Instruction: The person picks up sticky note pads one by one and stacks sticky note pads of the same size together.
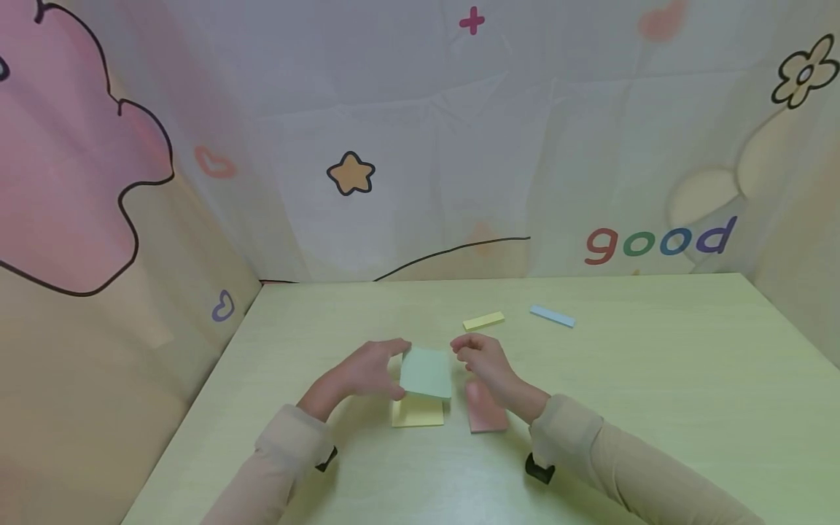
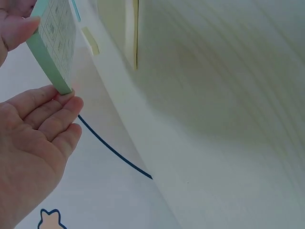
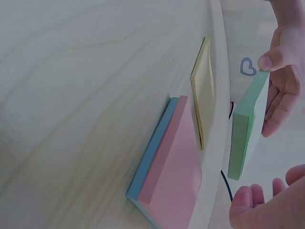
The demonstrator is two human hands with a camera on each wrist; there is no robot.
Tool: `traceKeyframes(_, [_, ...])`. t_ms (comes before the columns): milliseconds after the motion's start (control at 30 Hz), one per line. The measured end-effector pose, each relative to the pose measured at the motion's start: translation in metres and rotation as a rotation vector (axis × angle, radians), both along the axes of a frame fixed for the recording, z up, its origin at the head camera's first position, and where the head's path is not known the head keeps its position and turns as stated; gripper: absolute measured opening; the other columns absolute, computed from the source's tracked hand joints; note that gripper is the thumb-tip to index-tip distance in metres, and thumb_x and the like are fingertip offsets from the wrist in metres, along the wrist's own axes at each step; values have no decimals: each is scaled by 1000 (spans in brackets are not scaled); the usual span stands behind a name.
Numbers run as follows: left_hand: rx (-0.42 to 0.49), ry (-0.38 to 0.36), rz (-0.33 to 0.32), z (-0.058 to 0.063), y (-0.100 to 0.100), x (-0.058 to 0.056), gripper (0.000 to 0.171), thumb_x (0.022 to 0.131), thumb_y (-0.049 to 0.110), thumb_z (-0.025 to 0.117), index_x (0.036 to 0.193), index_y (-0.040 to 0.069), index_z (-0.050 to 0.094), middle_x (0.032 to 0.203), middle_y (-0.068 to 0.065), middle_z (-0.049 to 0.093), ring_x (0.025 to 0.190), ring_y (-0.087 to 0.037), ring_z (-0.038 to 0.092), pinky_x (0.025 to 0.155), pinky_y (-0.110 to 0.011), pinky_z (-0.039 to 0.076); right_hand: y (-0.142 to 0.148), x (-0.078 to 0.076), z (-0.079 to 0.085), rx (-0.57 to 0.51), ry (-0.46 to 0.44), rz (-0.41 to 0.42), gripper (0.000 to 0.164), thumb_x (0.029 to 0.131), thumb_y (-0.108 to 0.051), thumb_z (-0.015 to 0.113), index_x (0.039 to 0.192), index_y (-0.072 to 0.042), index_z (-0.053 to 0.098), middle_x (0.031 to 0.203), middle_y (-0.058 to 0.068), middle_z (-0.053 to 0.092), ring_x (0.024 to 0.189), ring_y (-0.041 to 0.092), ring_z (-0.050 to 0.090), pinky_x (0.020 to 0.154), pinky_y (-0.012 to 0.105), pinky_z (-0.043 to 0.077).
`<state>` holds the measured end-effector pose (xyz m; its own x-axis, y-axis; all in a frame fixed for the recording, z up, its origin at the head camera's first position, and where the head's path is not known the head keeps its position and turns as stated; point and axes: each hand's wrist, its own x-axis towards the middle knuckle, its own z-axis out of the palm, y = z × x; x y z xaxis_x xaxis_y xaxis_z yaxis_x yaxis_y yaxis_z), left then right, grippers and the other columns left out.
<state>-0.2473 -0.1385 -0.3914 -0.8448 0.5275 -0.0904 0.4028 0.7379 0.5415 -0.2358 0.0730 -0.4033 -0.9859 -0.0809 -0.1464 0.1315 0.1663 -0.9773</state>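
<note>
My left hand (image 1: 370, 372) pinches a light green sticky note pad (image 1: 426, 372) between thumb and fingers at its left edge. The pad is lifted above the table, and its printed underside shows in the left wrist view. Below and partly covered by it lies a yellow sticky note pad (image 1: 418, 414). My right hand (image 1: 491, 366) is just right of the green pad, fingers loosely bent and holding nothing. Under that hand's wrist lies a pink sticky note pad (image 1: 485, 412), stacked on a blue pad (image 3: 153, 147) in the right wrist view.
Farther back on the pale wooden table (image 1: 656, 379) lie a narrow yellow strip (image 1: 483, 321) and a narrow blue strip (image 1: 553, 316). A printed cloth backdrop (image 1: 420, 182) rises behind the table's back edge.
</note>
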Motion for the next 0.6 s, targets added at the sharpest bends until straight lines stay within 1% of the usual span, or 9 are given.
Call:
traceKeyframes(167, [-9,-28,-48,3,2,6,75,64,20,73,130,5,41,131,-6,46,115,-22,47,92,-38,41,-1,0,1,29,-13,33,28,82,-1,43,106,7,55,115,20,54,101,25,49,89,43,40])
traceKeyframes(300, [4,-24,-94,5,4,10,73,64,20,73,129,4,42,126,-5,51,106,-22,50,85,-34,43,-2,-1,1,49,-45,62,29,83,-3,44,107,7,55,116,18,55,104,26,48,90,44,39])
traceKeyframes(400, [12,-12,-126,6,6,12,71,64,19,72,127,4,43,121,-3,53,99,-22,52,81,-32,44,-3,-1,0,64,-64,89,28,83,-4,44,106,6,56,114,15,56,103,25,48,88,42,41])
traceKeyframes(500, [22,-14,-147,8,6,13,69,64,18,72,126,5,44,118,-1,54,100,-21,52,82,-32,44,-3,-1,0,80,-67,116,28,83,-5,44,104,5,58,112,13,58,102,24,47,85,39,41])
traceKeyframes(600, [18,-22,-154,10,6,14,69,64,18,71,127,5,44,118,-1,54,99,-21,52,82,-31,43,-5,-1,-1,95,-64,130,27,83,-6,45,102,5,59,109,11,59,101,22,48,82,35,41])
